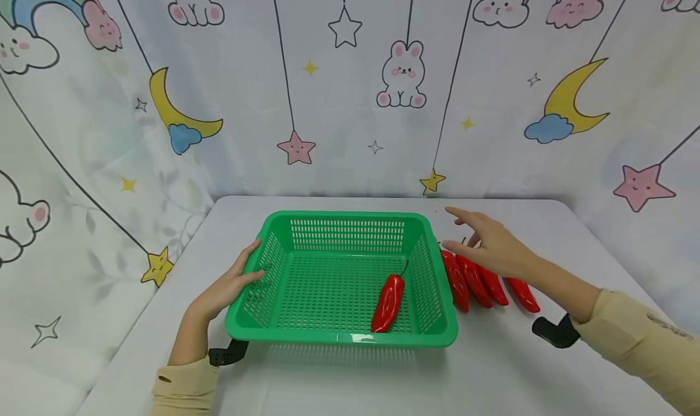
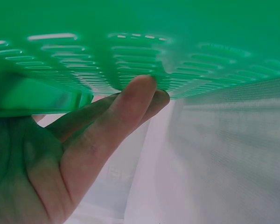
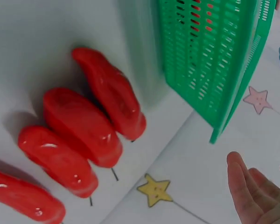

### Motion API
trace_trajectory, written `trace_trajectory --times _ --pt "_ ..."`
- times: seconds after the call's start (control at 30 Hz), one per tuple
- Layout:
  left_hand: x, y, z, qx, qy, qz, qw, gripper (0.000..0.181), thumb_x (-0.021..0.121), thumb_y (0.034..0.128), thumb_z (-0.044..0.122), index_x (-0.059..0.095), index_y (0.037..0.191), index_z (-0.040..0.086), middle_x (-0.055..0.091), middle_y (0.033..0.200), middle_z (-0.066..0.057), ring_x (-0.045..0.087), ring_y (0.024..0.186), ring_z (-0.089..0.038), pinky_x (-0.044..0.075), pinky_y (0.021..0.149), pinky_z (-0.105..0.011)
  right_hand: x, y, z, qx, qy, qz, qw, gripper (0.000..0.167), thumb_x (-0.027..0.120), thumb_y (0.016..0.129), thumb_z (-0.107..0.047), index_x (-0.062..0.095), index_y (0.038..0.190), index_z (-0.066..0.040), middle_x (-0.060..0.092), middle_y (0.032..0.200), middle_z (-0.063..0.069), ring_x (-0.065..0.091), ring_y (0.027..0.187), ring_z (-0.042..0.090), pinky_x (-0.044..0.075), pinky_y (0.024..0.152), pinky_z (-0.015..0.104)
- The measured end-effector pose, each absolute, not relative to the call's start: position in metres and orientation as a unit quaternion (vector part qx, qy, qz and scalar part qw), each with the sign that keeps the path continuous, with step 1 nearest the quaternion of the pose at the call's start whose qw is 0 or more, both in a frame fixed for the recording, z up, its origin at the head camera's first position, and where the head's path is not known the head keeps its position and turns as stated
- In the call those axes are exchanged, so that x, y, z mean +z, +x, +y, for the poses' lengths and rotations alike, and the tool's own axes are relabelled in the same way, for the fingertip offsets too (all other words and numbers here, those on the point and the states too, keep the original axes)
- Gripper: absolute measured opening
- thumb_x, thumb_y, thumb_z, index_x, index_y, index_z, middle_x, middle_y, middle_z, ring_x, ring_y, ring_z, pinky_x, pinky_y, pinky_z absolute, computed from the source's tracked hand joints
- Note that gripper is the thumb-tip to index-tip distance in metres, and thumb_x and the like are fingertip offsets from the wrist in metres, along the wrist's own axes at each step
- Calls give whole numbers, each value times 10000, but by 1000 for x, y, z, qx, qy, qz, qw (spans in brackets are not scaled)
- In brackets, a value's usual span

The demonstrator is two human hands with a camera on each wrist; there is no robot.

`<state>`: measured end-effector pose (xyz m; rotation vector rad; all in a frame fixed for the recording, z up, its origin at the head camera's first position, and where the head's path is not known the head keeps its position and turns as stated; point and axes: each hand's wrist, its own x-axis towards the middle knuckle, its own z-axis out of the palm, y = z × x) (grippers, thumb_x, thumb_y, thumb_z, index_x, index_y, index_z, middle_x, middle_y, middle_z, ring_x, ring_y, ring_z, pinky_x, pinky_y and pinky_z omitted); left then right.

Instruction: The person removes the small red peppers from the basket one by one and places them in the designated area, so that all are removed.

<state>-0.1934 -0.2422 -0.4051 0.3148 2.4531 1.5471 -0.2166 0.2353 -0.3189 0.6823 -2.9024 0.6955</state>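
Note:
A green plastic basket (image 1: 339, 338) with slotted walls stands on the table. My left hand (image 1: 226, 288) grips its left rim, and in the left wrist view the fingers (image 2: 130, 100) lie against the slotted wall. Inside the basket, toward the right, lies one red chili pepper (image 1: 389, 302) with its stem pointing back. Several more red chili peppers (image 1: 471, 280) lie in a row on the table to the right of the basket. Above them hovers my right hand (image 1: 494, 243), empty, its fingers apart and loosely bent. In the right wrist view these peppers (image 3: 81, 126) lie apart from the hand.
The white table (image 1: 328, 385) reaches back to a printed curtain (image 1: 350, 100) with stars, moons and rabbits. The basket's right wall (image 3: 200, 60) stands close beside the nearest pepper. A dark wrist strap mount (image 1: 556, 332) hangs under the right forearm.

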Motion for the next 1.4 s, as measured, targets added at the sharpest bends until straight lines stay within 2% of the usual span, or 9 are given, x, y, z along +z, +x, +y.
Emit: trace_trajectory --times 0.23,0.43,0.57,0.73,0.9,1.17,1.27,1.4 --pt "-406 -194 -243 529 107 834 111 672 440 970 284 4 1481 277 -53 1522 -103 -36 1364 -364 98 1001 -643 -317 -215 219 245 246 -937 31 723 649 822 -386 321 1421 -151 473 1201 151 588 786 175 521 611 294" --pt "-405 -193 -242 531 107 833 113 673 441 970 278 2 1481 279 -62 1522 -98 -49 1365 -358 86 1003 -643 -321 -210 202 257 267 -929 23 749 690 790 -375 338 1410 -146 458 1257 154 568 879 220 521 586 262" --pt "-405 -194 -243 529 105 835 112 672 439 971 273 1 1481 282 -68 1522 -93 -58 1365 -358 79 1001 -648 -324 -210 190 253 275 -928 23 742 685 787 -417 354 1401 -165 463 1248 127 570 862 224 498 569 233" --pt "-405 -194 -242 527 99 836 113 668 437 971 261 7 1481 278 -59 1522 -101 -46 1364 -361 88 1001 -646 -327 -210 179 258 281 -924 15 746 679 783 -438 361 1401 -166 463 1244 128 584 836 229 496 589 252" --pt "-405 -194 -241 527 92 837 116 673 441 968 260 8 1482 276 -48 1521 -109 -28 1364 -364 103 1002 -643 -329 -210 169 250 281 -927 14 756 675 778 -449 363 1404 -162 439 1294 145 588 813 176 496 602 255" --pt "-404 -194 -242 522 90 840 115 667 436 970 264 8 1481 286 -49 1522 -106 -26 1364 -368 106 999 -647 -338 -213 154 205 285 -936 -35 806 620 772 -574 335 1423 -195 410 1336 145 570 774 128 493 578 251" --pt "-404 -193 -242 521 89 841 114 669 439 968 270 9 1481 288 -48 1522 -109 -25 1363 -373 106 996 -651 -344 -213 148 179 289 -939 -46 817 599 765 -609 335 1425 -205 408 1349 141 571 896 181 521 626 312" --pt "-405 -194 -242 523 91 840 114 671 443 967 277 11 1481 287 -52 1523 -98 -34 1364 -366 99 998 -649 -354 -213 142 156 303 -938 -65 812 580 772 -616 357 1416 -174 431 1336 157 506 1106 296 509 753 461"
